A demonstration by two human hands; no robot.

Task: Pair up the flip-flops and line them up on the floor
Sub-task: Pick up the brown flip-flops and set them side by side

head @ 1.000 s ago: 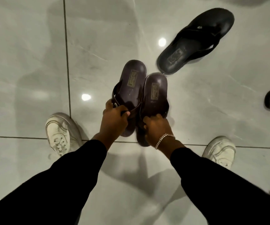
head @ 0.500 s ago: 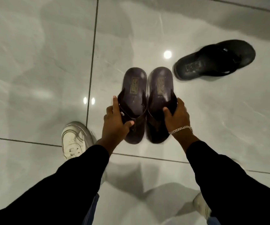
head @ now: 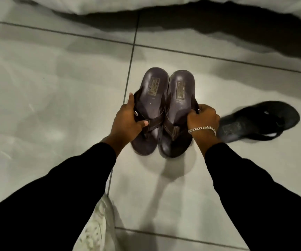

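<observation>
Two dark brown flip-flops are held side by side, heels pointing away from me. My left hand (head: 127,122) grips the strap of the left brown flip-flop (head: 152,98). My right hand (head: 203,118), with a silver bracelet on the wrist, grips the outer strap of the right brown flip-flop (head: 180,98). Their shadow falls on the tiles (head: 55,87) below the toes, so they seem slightly off the floor. A single black flip-flop (head: 258,120) lies on the floor just right of my right hand, blurred.
A white sneaker (head: 99,229) on my foot shows at the bottom between my black sleeves. White fabric (head: 164,4) hangs along the top edge, casting a dark shadow on the grey tiled floor beneath it.
The view has swung forward: the brown pair is carried toward the white fabric. The black flip-flop now sits at right beside my right hand instead of upper right. Both hands keep their grip.
</observation>
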